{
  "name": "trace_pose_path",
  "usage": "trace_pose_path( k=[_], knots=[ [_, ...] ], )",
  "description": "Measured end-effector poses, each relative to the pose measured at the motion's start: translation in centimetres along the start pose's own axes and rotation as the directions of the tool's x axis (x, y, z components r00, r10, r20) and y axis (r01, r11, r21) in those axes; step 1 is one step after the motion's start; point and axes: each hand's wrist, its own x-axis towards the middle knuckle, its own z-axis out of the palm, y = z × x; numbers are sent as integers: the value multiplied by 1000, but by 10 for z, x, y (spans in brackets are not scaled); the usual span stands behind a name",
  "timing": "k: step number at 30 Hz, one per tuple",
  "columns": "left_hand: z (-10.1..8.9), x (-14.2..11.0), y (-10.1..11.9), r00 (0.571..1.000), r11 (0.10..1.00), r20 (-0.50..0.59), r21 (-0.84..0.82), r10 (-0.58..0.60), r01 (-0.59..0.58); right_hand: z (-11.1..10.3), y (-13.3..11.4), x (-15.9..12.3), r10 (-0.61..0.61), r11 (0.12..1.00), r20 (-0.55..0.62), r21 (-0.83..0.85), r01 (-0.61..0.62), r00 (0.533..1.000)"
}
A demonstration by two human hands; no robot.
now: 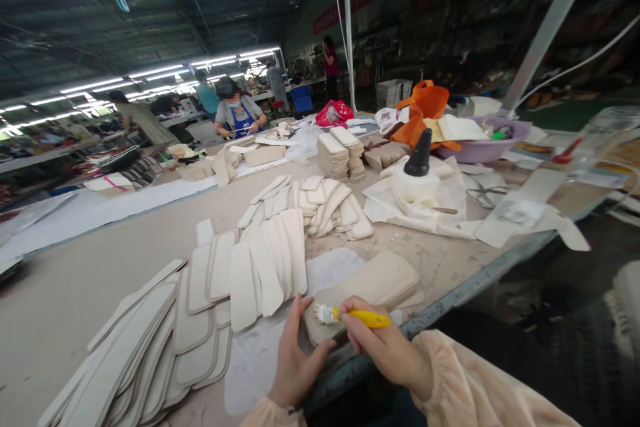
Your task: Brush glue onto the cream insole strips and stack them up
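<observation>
My right hand [377, 343] is closed around the yellow handle of a small brush [367, 317]. White paste clings to its bristles, which rest on the left end of a beige rounded panel [367, 283] on top of a stack. My left hand [303, 353] is open, thumb and fingers spread around that end of the stack. Left of it, long cream panels [267, 270] lie fanned out over a white sheet [250, 360]. More overlapping panels [195, 320] spread towards the near left.
Behind stand piled panels [334, 157] and a white tub with a black cone [419, 155]. A purple basin [493, 140], an orange bag [425, 107] and scissors [483, 193] lie to the right. The table edge [480, 287] runs close by my right arm. A co-worker [240, 113] sits across the table.
</observation>
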Motion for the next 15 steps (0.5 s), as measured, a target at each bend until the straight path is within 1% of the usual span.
trace_pose_path(
  k=[3, 7, 11, 15],
  knots=[
    [0, 0, -5, 1000, 999, 7, 48, 14, -14, -9, 2, 2, 24, 999, -103, -30, -28, 994],
    [0, 0, -15, 996, 978, 36, 192, 77, -83, -33, 5, 4, 46, 997, -238, -45, -59, 970],
    [0, 1, -18, 990, 947, 62, 287, 128, -141, -68, 7, 6, 64, 988, -399, -105, -115, 915],
    [1, 1, -15, 989, 931, 78, 332, 130, -148, -105, 8, 3, 19, 976, -517, -177, -128, 856]
  ],
)
